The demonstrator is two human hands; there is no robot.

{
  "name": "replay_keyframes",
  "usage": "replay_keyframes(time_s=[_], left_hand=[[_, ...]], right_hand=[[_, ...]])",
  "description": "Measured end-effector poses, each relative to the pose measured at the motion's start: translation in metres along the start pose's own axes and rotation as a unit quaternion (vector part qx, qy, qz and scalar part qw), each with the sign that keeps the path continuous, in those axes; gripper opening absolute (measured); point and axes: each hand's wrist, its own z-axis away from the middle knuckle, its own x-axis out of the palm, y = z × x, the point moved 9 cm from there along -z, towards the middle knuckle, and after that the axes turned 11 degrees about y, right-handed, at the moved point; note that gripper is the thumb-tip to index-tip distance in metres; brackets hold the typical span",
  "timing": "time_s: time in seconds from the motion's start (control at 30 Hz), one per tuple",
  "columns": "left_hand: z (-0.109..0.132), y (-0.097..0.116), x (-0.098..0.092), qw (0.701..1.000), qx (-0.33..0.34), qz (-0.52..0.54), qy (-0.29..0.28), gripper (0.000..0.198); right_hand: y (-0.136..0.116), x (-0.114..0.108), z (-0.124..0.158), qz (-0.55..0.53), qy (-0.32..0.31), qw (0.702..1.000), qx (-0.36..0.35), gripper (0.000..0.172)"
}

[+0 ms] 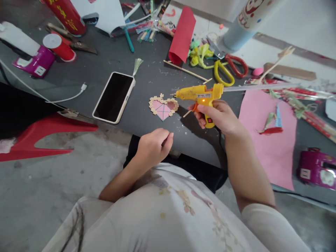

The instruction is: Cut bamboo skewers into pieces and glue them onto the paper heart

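Note:
My right hand point(219, 115) is wrapped around the handle of a yellow hot glue gun point(199, 92), whose small orange light glows. A clear glue stick point(259, 86) sticks out of its back end. The nozzle points left, close to the top right of a pink paper heart point(162, 109) lying on the dark grey table. Small beige flower-like pieces point(151, 105) line the heart's upper edge and sides; its lower tip is bare pink with drawn lines. My left hand point(155, 145) is curled closed at the table's front edge, below the heart; whatever its fingers hold is hidden.
A phone point(114, 98) lies left of the heart. Behind are a rolled red sheet point(183, 33), a thin stick point(186, 71), scissors point(225, 71) and a bottle point(244, 29). Pink paper point(270, 140) lies right, beside a purple device point(317, 168). A red stool point(49, 131) stands left.

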Motion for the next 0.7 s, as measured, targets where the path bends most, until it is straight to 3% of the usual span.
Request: replay_keyframes(time_s=[0.33,0.53,0.7], left_hand=[[-0.014,-0.01,-0.006,0.998,-0.029,-0.058,-0.023,0.031],[-0.025,-0.016,-0.005,0.996,-0.054,-0.07,0.002,0.021],[-0.031,-0.018,0.001,0.992,-0.06,-0.108,0.02,0.014]], right_hand=[[0.002,-0.015,0.002,-0.006,0.021,1.0,0.007,0.026],[0.001,-0.021,0.005,-0.002,0.059,0.997,0.041,0.027],[0.01,-0.028,0.005,0.021,0.104,0.992,0.075,0.007]])
